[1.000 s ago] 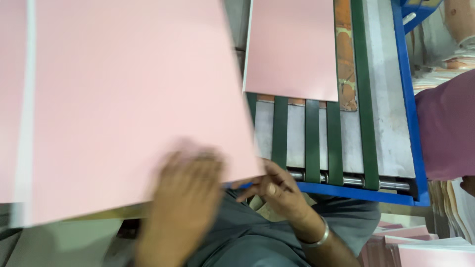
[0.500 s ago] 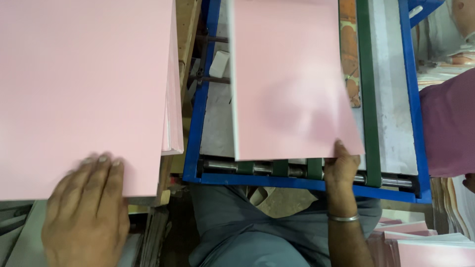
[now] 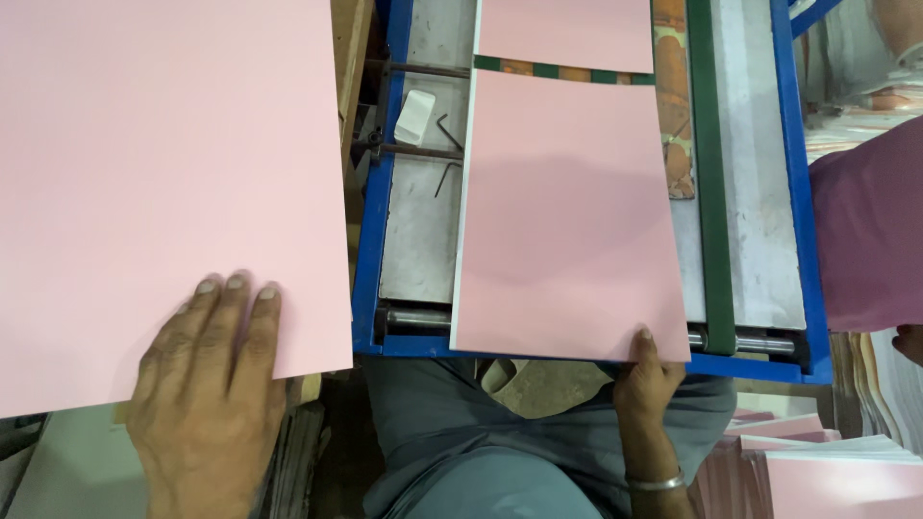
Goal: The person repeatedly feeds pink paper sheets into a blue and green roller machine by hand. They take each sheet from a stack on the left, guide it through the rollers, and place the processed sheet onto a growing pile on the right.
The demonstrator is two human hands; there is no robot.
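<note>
My left hand [image 3: 207, 384] lies flat, fingers spread a little, on the near edge of a tall stack of pink sheets [image 3: 163, 183] at the left. My right hand [image 3: 646, 380] pinches the near right corner of a single pink sheet [image 3: 567, 221] that lies on the blue-framed conveyor table [image 3: 370, 288]. A second pink sheet [image 3: 567, 31] sits farther up the belt, apart from the first by a narrow gap.
A green belt [image 3: 707, 173] runs along the conveyor's right side. Two hex keys [image 3: 447, 154] and a small white block [image 3: 415, 115] rest on the grey plate. Another person's magenta sleeve [image 3: 865, 231] is at the right. More pink sheets [image 3: 827, 471] are stacked at lower right.
My right hand carried a pink sheet from the stack across to the conveyor and laid it flat. My left hand moved left and settled on the stack.
</note>
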